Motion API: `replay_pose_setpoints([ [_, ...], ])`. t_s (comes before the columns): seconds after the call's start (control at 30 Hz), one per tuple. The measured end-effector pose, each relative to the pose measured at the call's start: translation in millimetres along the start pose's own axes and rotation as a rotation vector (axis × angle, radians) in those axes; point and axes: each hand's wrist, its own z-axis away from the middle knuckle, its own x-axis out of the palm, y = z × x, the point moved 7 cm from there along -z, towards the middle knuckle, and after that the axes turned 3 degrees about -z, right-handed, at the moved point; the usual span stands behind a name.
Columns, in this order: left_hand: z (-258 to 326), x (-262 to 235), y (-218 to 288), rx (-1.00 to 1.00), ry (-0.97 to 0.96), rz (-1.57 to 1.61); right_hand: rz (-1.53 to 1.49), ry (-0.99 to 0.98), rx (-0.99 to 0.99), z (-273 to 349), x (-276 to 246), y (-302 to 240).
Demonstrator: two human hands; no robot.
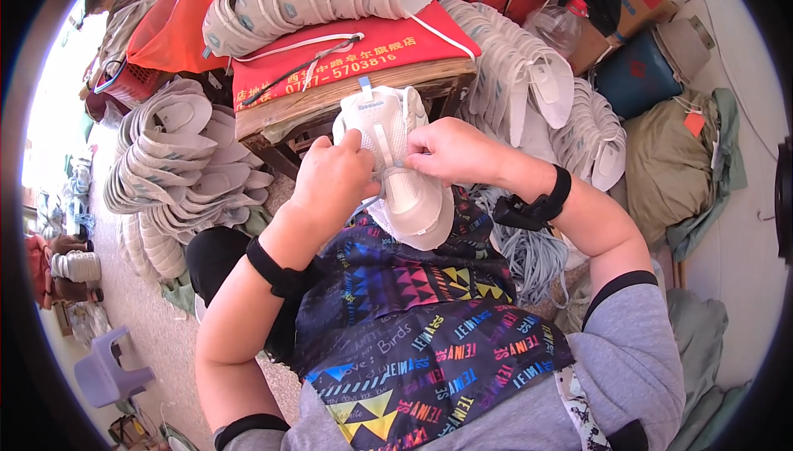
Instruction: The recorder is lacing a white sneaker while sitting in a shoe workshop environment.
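Close in front of me, my left hand (334,174) is curled against the left side of a white mesh shoe with a smooth rounded toe (420,218); its fingers bend in at the lacing, and I cannot tell whether they pinch anything. My right hand (453,149) reaches over from the right, thumb and forefinger pressed together, pinching what looks like a flat pale blue lace (399,165) across the throat. The shoe sits between both hands, toe near me, tongue far.

To do this well, I judge, I should brace the shoe with my left hand so it cannot roll, keep the lace flat and untwisted, and even out both sides before pulling snug. Too hard a tug could pucker the mesh or drag the tongue off centre.

Under the toe is my dark apron with bright printed triangles (396,273); just right of it hangs a loose bundle of pale blue laces (538,259). Beyond the tongue is a worn wooden bench (268,125) bearing a red bag (388,36), with nested whitish shoes (306,1) on top.
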Motion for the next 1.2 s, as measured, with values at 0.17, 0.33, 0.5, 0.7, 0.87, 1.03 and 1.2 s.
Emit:
replay_pose_setpoints([
  [0.17,2,7,-12,-0.052,0.016,0.206,0.064,-0.009,0.015,-1,0,-3],
  [0.33,5,7,-14,-0.148,0.038,0.203,0.109,-0.005,-0.003,-1,-3,-7],
  [0.5,6,1,-11,-0.183,-0.049,0.124,0.58,0.311,-0.436,9,-3,-41],
  [0.7,14,4,-16,-0.139,0.112,0.467,0.322,0.311,-0.674,-17,8,-45],
  [0.87,12,5,-17,-0.204,0.154,0.392,0.175,0.101,-0.525,-39,10,-38],
  [1.03,12,-2,-22,-0.26,0.137,0.417,0.309,0.028,-0.472,-41,18,-42],
  [1.2,11,-3,-26,-0.276,0.135,0.47,0.416,-0.036,-0.432,-54,20,-42],
])
